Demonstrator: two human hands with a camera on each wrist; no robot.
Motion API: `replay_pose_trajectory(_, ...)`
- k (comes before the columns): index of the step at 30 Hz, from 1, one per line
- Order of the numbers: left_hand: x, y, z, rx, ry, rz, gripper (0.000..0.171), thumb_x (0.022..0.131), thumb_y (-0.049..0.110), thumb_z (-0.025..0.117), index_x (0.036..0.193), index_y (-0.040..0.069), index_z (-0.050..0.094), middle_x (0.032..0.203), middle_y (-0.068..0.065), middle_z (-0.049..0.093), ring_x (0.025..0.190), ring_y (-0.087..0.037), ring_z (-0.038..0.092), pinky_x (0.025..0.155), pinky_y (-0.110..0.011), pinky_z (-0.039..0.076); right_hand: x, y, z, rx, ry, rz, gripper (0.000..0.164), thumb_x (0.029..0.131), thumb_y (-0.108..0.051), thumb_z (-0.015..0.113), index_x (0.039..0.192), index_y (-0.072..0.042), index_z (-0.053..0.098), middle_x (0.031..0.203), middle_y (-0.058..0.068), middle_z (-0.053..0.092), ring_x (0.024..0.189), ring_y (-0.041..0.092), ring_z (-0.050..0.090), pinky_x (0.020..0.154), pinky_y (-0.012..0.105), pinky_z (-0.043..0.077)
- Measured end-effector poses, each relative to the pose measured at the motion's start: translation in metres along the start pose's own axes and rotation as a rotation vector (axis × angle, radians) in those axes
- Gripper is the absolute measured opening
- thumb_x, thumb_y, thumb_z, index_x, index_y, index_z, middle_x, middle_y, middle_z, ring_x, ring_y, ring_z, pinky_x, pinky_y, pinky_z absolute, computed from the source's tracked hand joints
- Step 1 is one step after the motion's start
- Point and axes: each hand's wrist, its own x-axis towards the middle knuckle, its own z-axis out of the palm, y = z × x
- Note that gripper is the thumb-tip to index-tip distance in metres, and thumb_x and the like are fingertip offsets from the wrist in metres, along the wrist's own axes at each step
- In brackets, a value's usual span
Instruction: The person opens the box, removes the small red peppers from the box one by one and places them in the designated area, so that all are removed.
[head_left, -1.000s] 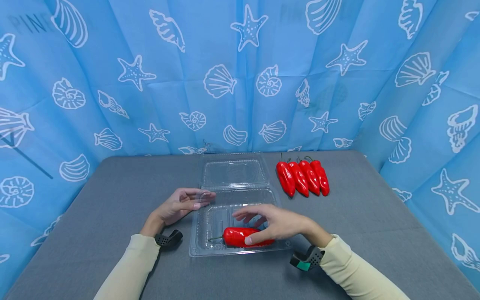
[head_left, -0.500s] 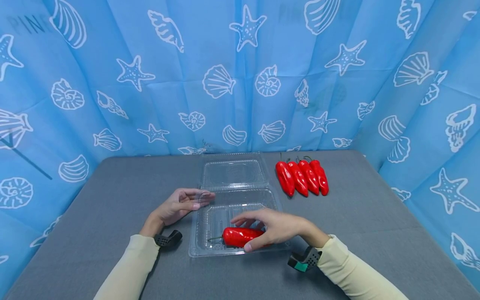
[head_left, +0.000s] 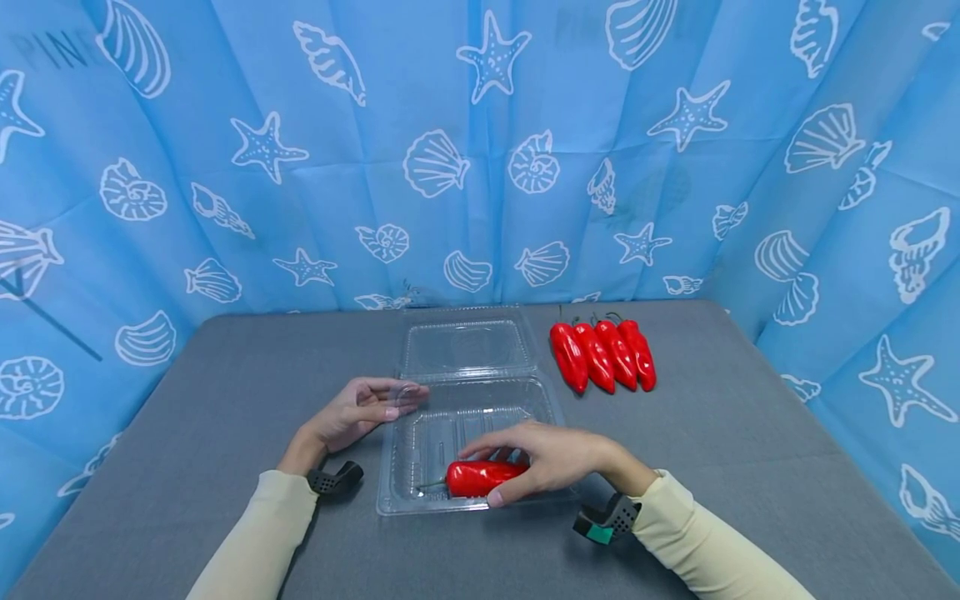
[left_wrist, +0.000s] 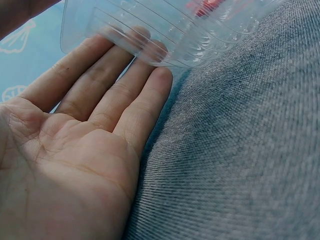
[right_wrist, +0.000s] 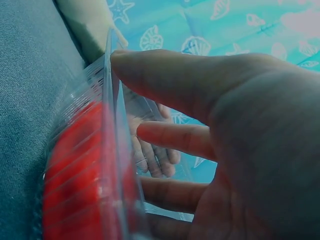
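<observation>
A red pepper (head_left: 472, 479) lies in the front of the clear plastic clamshell container (head_left: 427, 433), its green stem to the left. Over its right part is my right hand (head_left: 551, 458), which hides that end. In the right wrist view, this hand's thumb (right_wrist: 160, 75) is at the container's rim and the fingers are spread loosely above the pepper, which sits below the rim. My left hand (head_left: 367, 408), palm up with straight fingers, touches the container's left side. In the left wrist view, the fingertips of the left hand (left_wrist: 95, 115) reach behind the clear wall.
Several more red peppers (head_left: 603, 357) lie side by side on the grey cloth-covered table (head_left: 247, 383), right of the container. The container's lid (head_left: 465, 343) is folded back, away from me. A blue curtain (head_left: 337, 183) with white shells hangs behind the table.
My right hand has lowered slightly, and its thumb has gone from the pepper's side to the front rim. The pepper has settled a little lower in the container. The left hand stays put.
</observation>
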Motion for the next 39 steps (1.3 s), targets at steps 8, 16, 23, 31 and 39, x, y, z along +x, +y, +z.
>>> replay_pose_trajectory(8, -0.0001, 0.0003, 0.0001, 0.004, -0.003, -0.003, 0.048, 0.095, 0.006, 0.062, 0.140, -0.011, 0.052, 0.142, -0.027, 0.055, 0.134, -0.030, 0.054, 0.112, -0.039, 0.043, -0.0005, 0.0008, -0.0003, -0.022, -0.010, -0.001, 0.056, 0.094, -0.030, 0.070, 0.146, -0.017, 0.053, 0.134, -0.007, 0.059, 0.115, 0.008, 0.056, 0.097, 0.031, 0.053)
replay_pose_trajectory(16, -0.0003, 0.0003, 0.0008, -0.008, 0.004, -0.005, 0.046, 0.095, 0.001, 0.059, 0.139, -0.010, 0.054, 0.142, -0.026, 0.056, 0.133, -0.029, 0.055, 0.112, -0.038, 0.043, -0.0005, 0.0039, -0.0015, 0.007, -0.034, -0.067, 0.055, 0.095, -0.026, 0.068, 0.147, -0.015, 0.053, 0.136, -0.003, 0.060, 0.117, 0.010, 0.056, 0.098, 0.032, 0.053)
replay_pose_trajectory(23, 0.0000, 0.0004, 0.0007, -0.011, -0.002, 0.001, 0.046, 0.095, 0.001, 0.059, 0.139, -0.010, 0.053, 0.142, -0.027, 0.055, 0.133, -0.029, 0.055, 0.112, -0.038, 0.043, -0.0020, 0.0055, -0.0036, 0.065, -0.054, -0.156, 0.053, 0.097, -0.018, 0.065, 0.147, -0.008, 0.052, 0.141, 0.006, 0.058, 0.122, 0.016, 0.055, 0.103, 0.037, 0.051)
replay_pose_trajectory(31, -0.0001, -0.0002, 0.0005, -0.008, 0.010, -0.007, 0.047, 0.095, 0.003, 0.061, 0.139, -0.010, 0.053, 0.142, -0.025, 0.056, 0.133, -0.029, 0.056, 0.111, -0.038, 0.044, -0.0027, 0.0034, -0.0055, 0.132, -0.025, -0.176, 0.050, 0.097, -0.013, 0.063, 0.146, -0.007, 0.054, 0.143, 0.007, 0.057, 0.120, 0.020, 0.055, 0.102, 0.041, 0.051)
replay_pose_trajectory(39, 0.0002, -0.0011, -0.0003, 0.001, 0.009, -0.005, 0.047, 0.095, 0.005, 0.060, 0.139, -0.010, 0.053, 0.142, -0.026, 0.055, 0.134, -0.030, 0.055, 0.112, -0.039, 0.043, -0.0033, 0.0017, -0.0076, 0.167, 0.077, -0.180, 0.050, 0.096, -0.010, 0.064, 0.145, -0.008, 0.055, 0.143, 0.009, 0.055, 0.125, 0.026, 0.052, 0.099, 0.043, 0.053)
